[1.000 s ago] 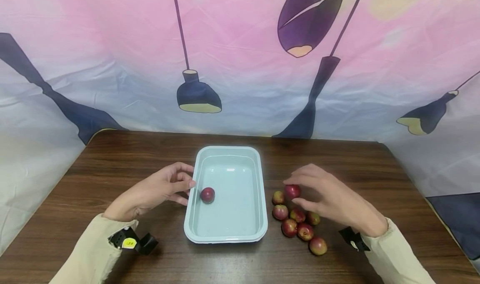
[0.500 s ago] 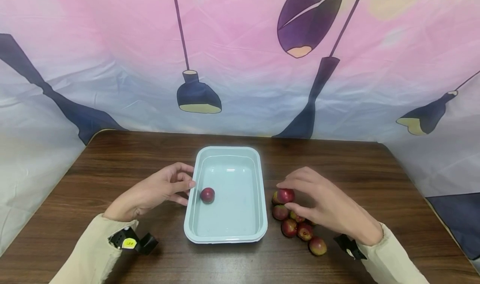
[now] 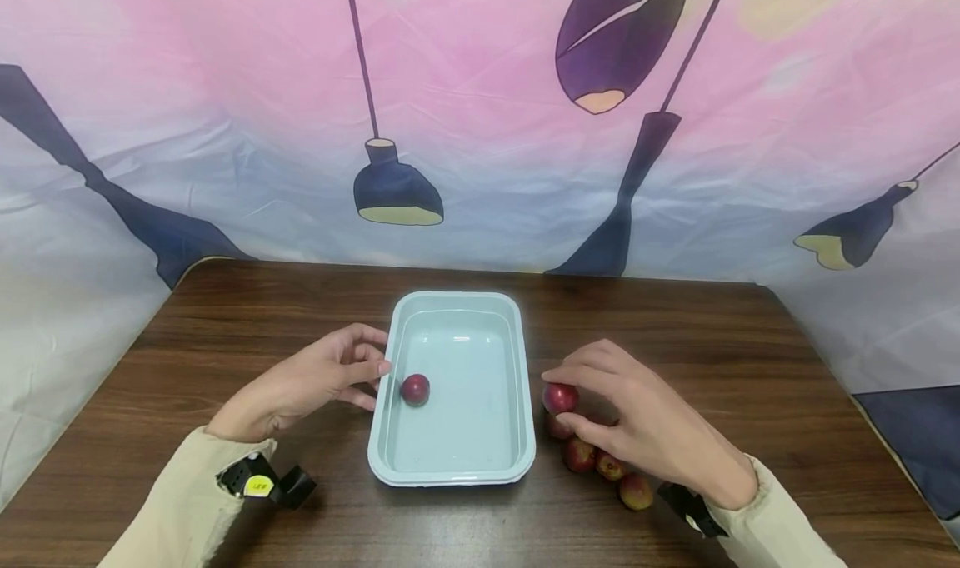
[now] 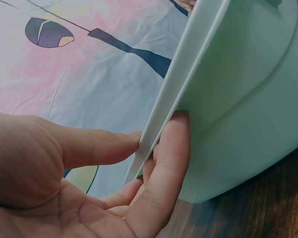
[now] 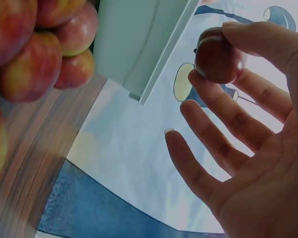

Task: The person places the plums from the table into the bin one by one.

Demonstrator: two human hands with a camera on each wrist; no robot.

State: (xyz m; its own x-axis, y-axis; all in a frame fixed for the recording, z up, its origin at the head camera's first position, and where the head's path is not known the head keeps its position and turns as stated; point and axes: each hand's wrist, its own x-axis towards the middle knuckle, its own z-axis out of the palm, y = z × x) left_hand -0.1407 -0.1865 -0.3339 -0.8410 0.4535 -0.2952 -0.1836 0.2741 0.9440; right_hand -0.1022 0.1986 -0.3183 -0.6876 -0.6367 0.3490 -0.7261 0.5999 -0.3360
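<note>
My left hand (image 3: 322, 376) pinches the left rim of a pale blue rectangular plastic tray (image 3: 452, 477); in the left wrist view, the thumb lies on top of the rim and fingers curl beneath. Inside the tray, one dark red plum (image 3: 416, 391) rests near the left wall. My right hand (image 3: 637, 410) is just right of the tray, holding another dark red plum (image 5: 219, 57) between thumb and fingertips, its other fingers spread. Below that hand lie several red and yellow plums (image 3: 580, 455), partly hidden by it in the head view.
Everything stands on a dark brown wooden table (image 3: 285, 493). A printed cloth (image 3: 480, 118) with pink and blue tones hangs behind its far edge. Black wrist cameras (image 3: 258, 478) are strapped over cream sleeves (image 3: 176, 497).
My right hand has moved left and slightly nearer with its plum, toward the tray's right side, covering more of the loose plums. The left hand and tray have stayed still.
</note>
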